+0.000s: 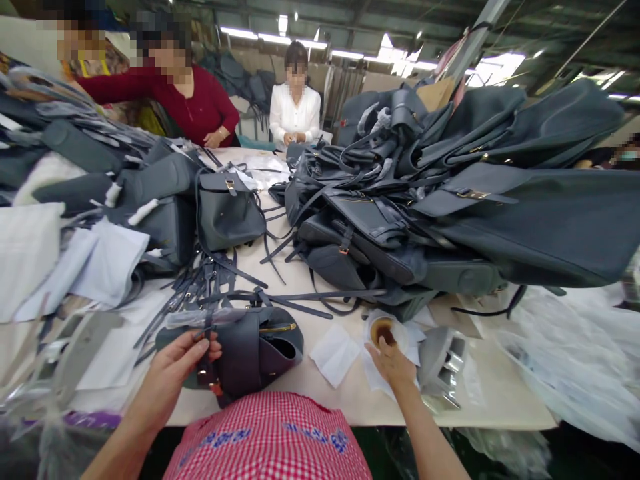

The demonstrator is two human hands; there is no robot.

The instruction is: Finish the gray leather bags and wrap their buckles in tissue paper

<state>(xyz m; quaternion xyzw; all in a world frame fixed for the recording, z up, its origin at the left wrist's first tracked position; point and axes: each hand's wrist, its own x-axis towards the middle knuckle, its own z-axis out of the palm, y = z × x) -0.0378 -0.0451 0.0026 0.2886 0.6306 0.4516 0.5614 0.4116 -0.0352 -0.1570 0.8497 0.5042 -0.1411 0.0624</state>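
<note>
A dark handbag (235, 353) lies on its side in front of me, its gold zip and open end toward the right. My left hand (187, 357) pinches a narrow dark strap (209, 327) at the bag's left part. Below those fingers, a buckle strap with an orange-red tip (215, 388) hangs over the bag. My right hand (395, 363) is at a small clear dish (373, 327) of brown liquid, one finger reaching over its near rim, thumb apart from it. I see nothing held in that hand. White paper (335, 355) lies between bag and dish.
Dark bags (360, 247) are heaped at the right, and more bags (165, 180) at the left. Loose straps (200, 283) lie behind my bag. A metal tape dispenser (443, 363) stands right of the dish; plastic wrap (575, 340) lies beyond. Several people (295, 110) are across the table.
</note>
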